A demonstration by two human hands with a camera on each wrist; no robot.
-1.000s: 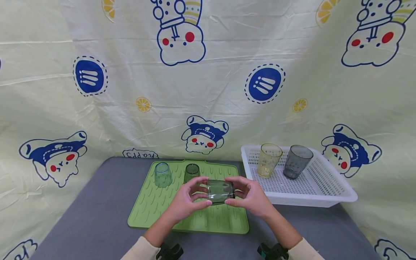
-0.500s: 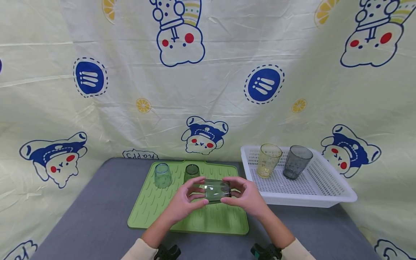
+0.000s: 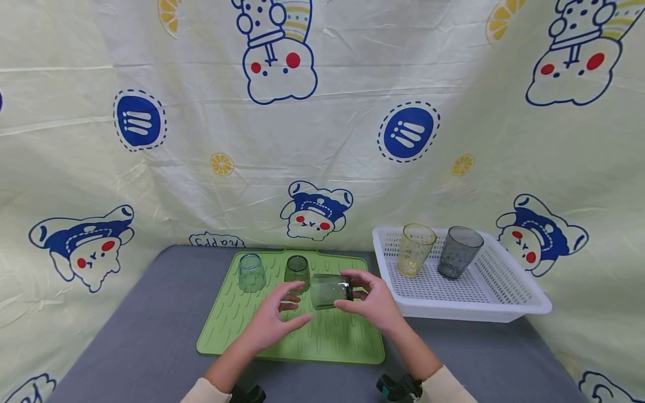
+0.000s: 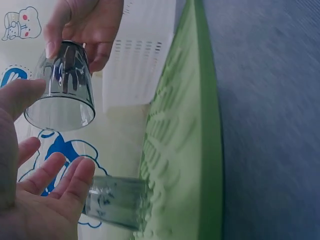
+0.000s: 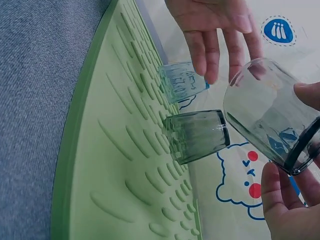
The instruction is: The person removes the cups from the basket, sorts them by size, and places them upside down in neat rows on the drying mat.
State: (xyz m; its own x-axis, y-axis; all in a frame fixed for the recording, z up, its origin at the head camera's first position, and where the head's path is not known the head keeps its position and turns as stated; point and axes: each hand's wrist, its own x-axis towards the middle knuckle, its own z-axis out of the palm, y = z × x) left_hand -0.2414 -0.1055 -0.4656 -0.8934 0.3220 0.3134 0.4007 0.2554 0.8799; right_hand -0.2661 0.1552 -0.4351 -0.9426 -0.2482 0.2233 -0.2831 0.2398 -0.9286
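Note:
A smoky green drinking glass lies sideways in the air above the green mat, its mouth facing left. My right hand grips it round the base end with thumb and fingers. Just left of the glass, my left hand is apart from it, thumb and fingers spread around nothing. In the left wrist view a gap shows between those fingers and the rim of the glass. Behind my hands, a dark green glass and a light blue-green glass stand upside down on the mat.
To the right of the mat stands a white perforated basket. In it are a yellow glass and a grey glass, mouths up and tilted. A grey cloth covers the table, and a printed curtain hangs behind.
My left hand has let go of the glass and drawn back to the left and down. My right hand has moved slightly left with the glass.

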